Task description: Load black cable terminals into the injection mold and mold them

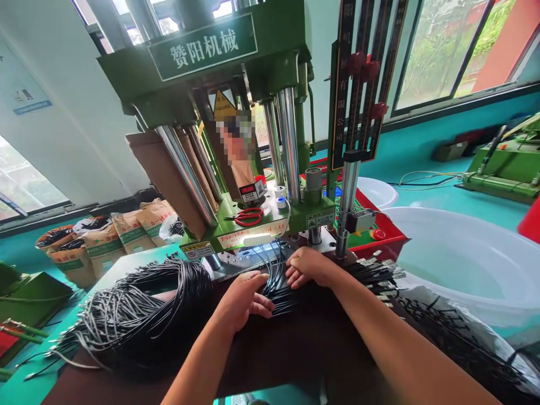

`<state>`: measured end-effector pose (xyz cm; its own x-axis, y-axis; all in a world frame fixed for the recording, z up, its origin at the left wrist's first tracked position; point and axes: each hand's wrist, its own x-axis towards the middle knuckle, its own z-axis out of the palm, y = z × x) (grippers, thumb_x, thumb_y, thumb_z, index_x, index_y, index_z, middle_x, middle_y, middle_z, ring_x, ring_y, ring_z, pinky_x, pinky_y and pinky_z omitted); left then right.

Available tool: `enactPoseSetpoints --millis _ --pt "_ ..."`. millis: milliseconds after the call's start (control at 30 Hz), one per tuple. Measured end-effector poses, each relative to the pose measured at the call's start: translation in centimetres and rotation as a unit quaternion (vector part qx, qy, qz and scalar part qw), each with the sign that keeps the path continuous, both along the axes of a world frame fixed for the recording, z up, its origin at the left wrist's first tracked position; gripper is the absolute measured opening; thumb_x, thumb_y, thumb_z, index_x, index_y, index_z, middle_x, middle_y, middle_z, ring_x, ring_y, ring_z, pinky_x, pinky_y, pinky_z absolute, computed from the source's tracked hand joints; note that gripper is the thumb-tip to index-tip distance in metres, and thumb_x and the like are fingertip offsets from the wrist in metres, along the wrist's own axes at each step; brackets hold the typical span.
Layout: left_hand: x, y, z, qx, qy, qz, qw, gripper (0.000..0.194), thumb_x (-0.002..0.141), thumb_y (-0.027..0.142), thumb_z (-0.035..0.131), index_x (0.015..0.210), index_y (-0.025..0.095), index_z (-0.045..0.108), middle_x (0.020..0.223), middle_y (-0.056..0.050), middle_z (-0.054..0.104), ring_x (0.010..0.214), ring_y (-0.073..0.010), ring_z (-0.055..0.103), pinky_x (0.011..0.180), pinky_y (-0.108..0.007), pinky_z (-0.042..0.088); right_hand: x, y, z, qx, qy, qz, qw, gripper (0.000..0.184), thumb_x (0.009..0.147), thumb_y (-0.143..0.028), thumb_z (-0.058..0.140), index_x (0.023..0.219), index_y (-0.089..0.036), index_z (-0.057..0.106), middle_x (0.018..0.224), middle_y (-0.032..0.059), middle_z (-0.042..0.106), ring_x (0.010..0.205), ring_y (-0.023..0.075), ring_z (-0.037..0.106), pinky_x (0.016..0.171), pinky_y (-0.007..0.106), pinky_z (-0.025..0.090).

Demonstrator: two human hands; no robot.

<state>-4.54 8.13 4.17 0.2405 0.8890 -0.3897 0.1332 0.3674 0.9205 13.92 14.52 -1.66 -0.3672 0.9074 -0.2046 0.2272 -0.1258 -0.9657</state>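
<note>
Several thin black cables (pixel 276 273) run out of the mould (pixel 248 260) under a green press (pixel 280 39) and fan out over the dark table toward me. My left hand (pixel 245 298) is beside them on the left, thumb and fingers apart, fingertips close to the cables. On their right, my right hand (pixel 307 266) has its fingers curled inward near the cables' upper part. Whether a cable lies between those fingertips is hidden.
A large coiled bundle of black cables (pixel 126 315) lies at left. Cables with metal ends (pixel 379 273) are on the right. Red-handled scissors (pixel 248 216) rest on the press. A red control box (pixel 390 242) and white tubs (pixel 464 259) stand right; sacks (pixel 103 244) stand left.
</note>
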Motion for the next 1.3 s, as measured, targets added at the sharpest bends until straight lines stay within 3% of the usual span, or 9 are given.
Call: enactPoseSetpoints --millis 333,467,567,633,767,900,1033,1133,1300 --pt "2.1 -2.0 0.4 0.049 0.103 0.037 0.993 0.059 0.083 0.038 0.054 0.133 0.014 0.034 0.086 -0.007 0.061 0.042 -0.009 0.054 0.037 -0.023 0.044 -1.4 -1.4 2.0 -0.191 0.221 -0.012 0.956 0.016 0.063 -0.002 0.048 0.061 -0.017 0.045 0.055 0.0023 0.056 0.055 0.02 0.066 0.069 0.042 0.058" --pt "4.0 -7.1 -1.3 0.405 0.248 0.094 0.875 0.041 0.085 0.02 0.051 0.125 0.02 0.044 0.117 -0.012 0.059 0.075 -0.0141 0.065 0.071 -0.03 0.054 -2.4 -2.9 2.9 -0.209 0.297 0.031 0.931 0.021 0.055 0.0 0.05 0.065 -0.018 0.044 0.067 0.0025 0.062 0.067 0.0188 0.068 0.084 0.045 0.054" --pt "4.5 -10.0 -3.6 0.617 0.199 -0.094 0.755 0.031 0.082 0.007 0.048 0.11 0.02 0.055 0.101 -0.006 0.068 0.089 -0.0144 0.064 0.083 -0.027 0.052 -2.9 -3.7 3.4 -0.181 0.401 0.095 0.893 0.03 0.055 0.001 0.051 0.081 -0.015 0.054 0.087 0.0071 0.068 0.092 0.0218 0.067 0.098 0.045 0.045" --pt "3.4 -10.0 -4.7 0.635 0.216 -0.159 0.724 0.031 0.081 0.006 0.048 0.108 0.018 0.056 0.104 -0.006 0.069 0.102 -0.0172 0.061 0.094 -0.032 0.049 -3.0 -4.0 3.5 -0.148 0.472 0.137 0.858 0.039 0.057 0.003 0.052 0.093 -0.012 0.059 0.101 0.0104 0.069 0.105 0.0236 0.063 0.105 0.046 0.038" --pt "-2.5 -6.9 -4.8 0.512 0.372 -0.133 0.763 0.045 0.087 0.007 0.037 0.129 0.02 0.048 0.131 -0.01 0.056 0.131 -0.0211 0.042 0.112 -0.048 0.031 -3.2 -4.2 3.4 -0.11 0.504 0.156 0.843 0.039 0.06 0.004 0.054 0.095 -0.013 0.062 0.107 0.0097 0.069 0.114 0.0258 0.058 0.108 0.049 0.033" --pt "-7.6 -4.3 -4.0 0.388 0.445 -0.126 0.797 0.049 0.093 0.02 0.036 0.142 0.024 0.033 0.145 -0.009 0.042 0.135 -0.0213 0.036 0.112 -0.046 0.029 -3.1 -4.3 3.4 -0.07 0.432 0.147 0.887 0.036 0.064 -0.003 0.057 0.098 -0.017 0.061 0.111 0.0071 0.068 0.108 0.0248 0.061 0.102 0.048 0.04" --pt "-8.3 -3.6 -3.8 0.366 0.448 -0.135 0.804 0.044 0.093 0.022 0.037 0.137 0.025 0.04 0.139 -0.009 0.049 0.13 -0.0233 0.042 0.107 -0.042 0.034 -2.5 -3.8 2.5 0.131 0.101 0.104 0.981 0.028 0.075 -0.013 0.055 0.102 -0.018 0.064 0.104 0.0082 0.069 0.096 0.0233 0.063 0.089 0.041 0.047" --pt "-7.4 -3.3 -3.3 0.36 0.484 -0.13 0.787 0.032 0.093 0.023 0.037 0.12 0.022 0.055 0.119 -0.011 0.06 0.116 -0.026 0.051 0.097 -0.041 0.039 -1.8 -3.4 1.8 0.27 -0.153 0.099 0.945 0.027 0.082 -0.019 0.053 0.103 -0.016 0.069 0.101 0.0107 0.068 0.094 0.0236 0.062 0.087 0.036 0.045" --pt "-6.5 -2.6 -2.1 0.322 0.515 -0.141 0.782 0.02 0.092 0.023 0.038 0.094 0.02 0.057 0.093 -0.006 0.061 0.09 -0.0218 0.056 0.08 -0.034 0.042 -1.2 -3.2 1.6 0.3 -0.238 0.138 0.913 0.023 0.086 -0.027 0.054 0.099 -0.019 0.072 0.093 0.0081 0.067 0.085 0.0203 0.061 0.078 0.029 0.044"
